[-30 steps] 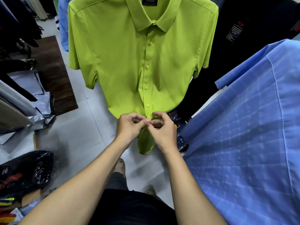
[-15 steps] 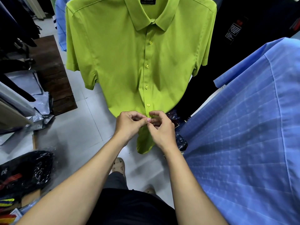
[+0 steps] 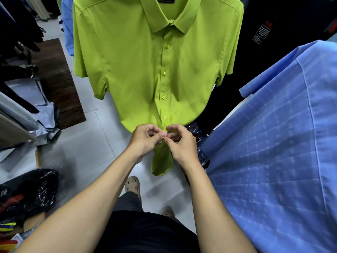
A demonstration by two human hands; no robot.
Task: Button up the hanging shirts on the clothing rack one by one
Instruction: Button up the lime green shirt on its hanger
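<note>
1. Head view shows us standing before a lime-green shirt (image 3: pixel 138 66) that hangs facing us; the rack itself is out of view above the top edge.

2. Our left hand (image 3: pixel 145 138) and right hand (image 3: pixel 179 143) meet at the placket just above the shirt's bottom hem, fingertips touching.

3. Each hand has its thumb and forefinger closed in a pinch on the fabric edge, the other fingers loosely curled. We judge that the left holds one side of the front and the right holds the other, so that hole and button can be brought together. The button itself is hidden between our fingers, so we cannot tell whether it is through.

4. Four buttons (image 3: pixel 165 117) show done up along the placket above our hands, and the collar (image 3: pixel 170 21) is closed. This looks to be the lowest button, so the shirt is nearly finished.

5. The hem tail (image 3: pixel 161 165) hangs slack below our hands. Pinching close to the hole keeps the soft cloth from sliding or twisting.

6. A blue checked shirt (image 3: pixel 273 152) fills the right side, near our right forearm. It may be the next one, though its front is not visible.

7. Dark garments (image 3: pixel 273 42) hang behind the green shirt, and a black plastic-wrapped bundle (image 3: pixel 29 190) lies on the tiled floor (image 3: pixel 82 143) towards the lower left corner.
</note>
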